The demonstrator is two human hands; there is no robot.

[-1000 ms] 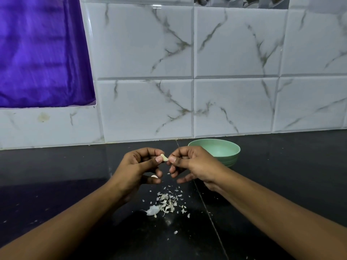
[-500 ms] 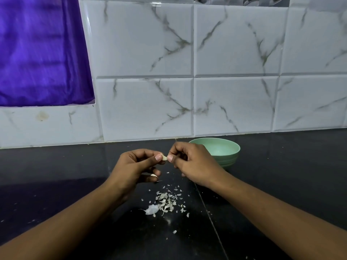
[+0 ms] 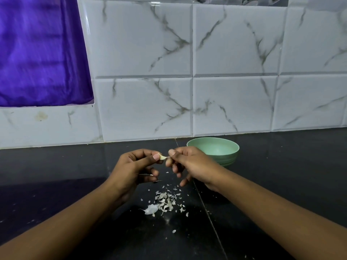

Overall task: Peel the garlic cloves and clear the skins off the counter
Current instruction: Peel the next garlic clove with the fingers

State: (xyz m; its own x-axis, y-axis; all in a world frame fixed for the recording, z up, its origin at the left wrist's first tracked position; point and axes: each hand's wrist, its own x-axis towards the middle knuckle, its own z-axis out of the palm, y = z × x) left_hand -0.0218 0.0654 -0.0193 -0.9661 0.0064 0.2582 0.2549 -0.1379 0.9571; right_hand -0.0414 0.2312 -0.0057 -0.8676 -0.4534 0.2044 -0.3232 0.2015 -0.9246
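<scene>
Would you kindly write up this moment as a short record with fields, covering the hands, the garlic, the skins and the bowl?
left hand: pinches the garlic clove at the fingertips
right hand: pinches a strip of skin at the clove's tip
skins: scattered heap on the black counter, below the hands
green bowl: behind the right hand, near the tiled wall; contents not visible
task state: peeling under way, skins not yet cleared
</scene>
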